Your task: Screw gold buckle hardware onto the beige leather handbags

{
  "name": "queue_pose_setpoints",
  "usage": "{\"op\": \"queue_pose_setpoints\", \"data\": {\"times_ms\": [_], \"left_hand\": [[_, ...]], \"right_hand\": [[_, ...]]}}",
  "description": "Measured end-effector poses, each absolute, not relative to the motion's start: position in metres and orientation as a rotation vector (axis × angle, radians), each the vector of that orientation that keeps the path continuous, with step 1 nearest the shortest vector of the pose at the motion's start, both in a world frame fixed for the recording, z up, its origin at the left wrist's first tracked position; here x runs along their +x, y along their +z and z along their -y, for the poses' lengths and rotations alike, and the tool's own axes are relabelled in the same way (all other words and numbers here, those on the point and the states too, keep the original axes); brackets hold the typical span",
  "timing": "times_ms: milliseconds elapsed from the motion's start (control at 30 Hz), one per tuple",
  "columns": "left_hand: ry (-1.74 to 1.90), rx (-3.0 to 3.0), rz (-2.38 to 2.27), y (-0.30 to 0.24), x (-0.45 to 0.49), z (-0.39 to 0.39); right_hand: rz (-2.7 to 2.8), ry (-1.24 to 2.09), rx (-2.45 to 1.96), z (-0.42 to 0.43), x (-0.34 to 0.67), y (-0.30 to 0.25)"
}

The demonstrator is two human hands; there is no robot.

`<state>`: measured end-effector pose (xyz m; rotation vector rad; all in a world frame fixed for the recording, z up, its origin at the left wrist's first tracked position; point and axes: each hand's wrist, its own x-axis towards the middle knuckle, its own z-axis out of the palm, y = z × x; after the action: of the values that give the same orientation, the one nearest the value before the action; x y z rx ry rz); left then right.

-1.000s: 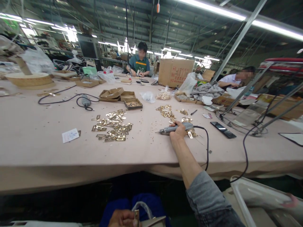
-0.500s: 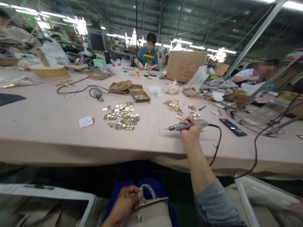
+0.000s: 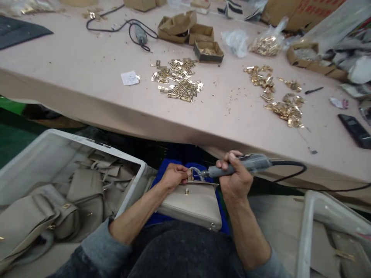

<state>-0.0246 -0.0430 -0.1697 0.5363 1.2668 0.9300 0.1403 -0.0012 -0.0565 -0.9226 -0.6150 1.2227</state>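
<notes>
A beige handbag [image 3: 191, 204] lies on my lap below the table edge. My left hand [image 3: 174, 177] is closed, pinching a small gold metal fitting [image 3: 190, 174] against the bag's top. My right hand [image 3: 235, 178] is wrapped round a grey corded electric screwdriver [image 3: 242, 165], held level with its tip pointing left at the gold fitting. The tool's black cable [image 3: 292, 170] loops off to the right.
A white bin [image 3: 131, 162] at my left holds several beige bags; another white bin [image 3: 311, 216] stands at my right. On the pink table [image 3: 87, 88] lie heaps of gold fittings [image 3: 178, 79], small cardboard boxes [image 3: 207, 48], a second screwdriver [image 3: 140, 34] and a black phone [image 3: 355, 130].
My right hand carried the screwdriver off the table down to my lap. The view tipped downward, showing the bag and bins. My left hand now pinches the fitting on the bag.
</notes>
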Motion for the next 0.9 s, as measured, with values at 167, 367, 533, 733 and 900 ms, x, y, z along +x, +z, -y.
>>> {"op": "queue_pose_setpoints", "data": {"times_ms": [167,367,533,733,900], "left_hand": [[0.957,0.539,-1.290,-0.169,-0.024,0.044],[0.972,0.544,-1.301,-0.165,-0.025,0.047],[0.973,0.545,-1.299,-0.164,-0.026,0.049],[0.970,0.561,-1.285,-0.165,-0.026,0.048],[0.964,0.570,-1.287,-0.164,-0.027,0.049]], "right_hand": [[0.695,1.185,-0.929,0.013,0.120,-0.077],[0.755,1.148,-0.937,0.018,0.113,-0.074],[0.769,1.144,-0.955,0.019,0.109,-0.075],[0.756,1.124,-0.978,0.021,0.105,-0.076],[0.763,1.072,-1.026,0.022,0.100,-0.075]]}}
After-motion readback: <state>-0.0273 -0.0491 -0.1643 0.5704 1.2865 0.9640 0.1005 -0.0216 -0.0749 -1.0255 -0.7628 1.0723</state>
